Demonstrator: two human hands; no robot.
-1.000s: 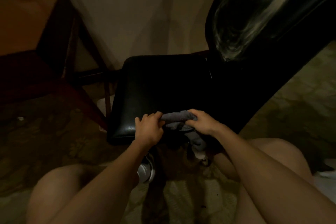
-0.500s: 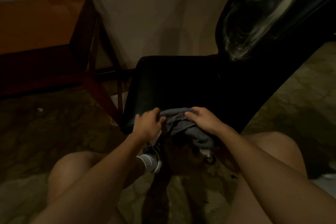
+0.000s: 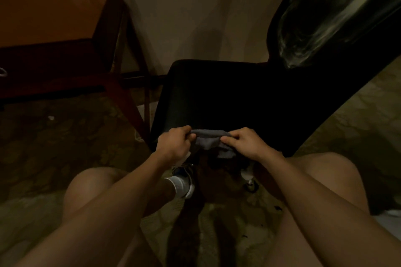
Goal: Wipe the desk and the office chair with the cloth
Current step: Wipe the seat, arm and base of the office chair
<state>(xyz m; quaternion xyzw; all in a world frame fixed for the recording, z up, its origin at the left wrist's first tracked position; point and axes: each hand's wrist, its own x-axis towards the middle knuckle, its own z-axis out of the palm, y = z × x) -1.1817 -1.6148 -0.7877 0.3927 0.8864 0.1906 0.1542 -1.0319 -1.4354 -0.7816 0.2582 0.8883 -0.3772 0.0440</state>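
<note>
A black office chair point(image 3: 217, 97) stands in front of me, its seat facing me and its glossy backrest rising at the upper right. A grey cloth point(image 3: 208, 140) is stretched over the seat's front edge. My left hand point(image 3: 173, 146) grips the cloth's left end with curled fingers. My right hand point(image 3: 245, 144) pinches its right end. A wooden desk point(image 3: 54, 17) fills the upper left, its top seen at an angle.
The desk's dark legs point(image 3: 130, 97) stand close to the chair's left side. My knees and a foot in a white sock and shoe point(image 3: 182, 184) are below the seat. A chair caster point(image 3: 249, 184) sits on the patterned carpet. A plain wall is behind.
The view has shifted so the desk and chair sit further right. Both hands have pulled the cloth straighter and tauter across the seat's front edge.
</note>
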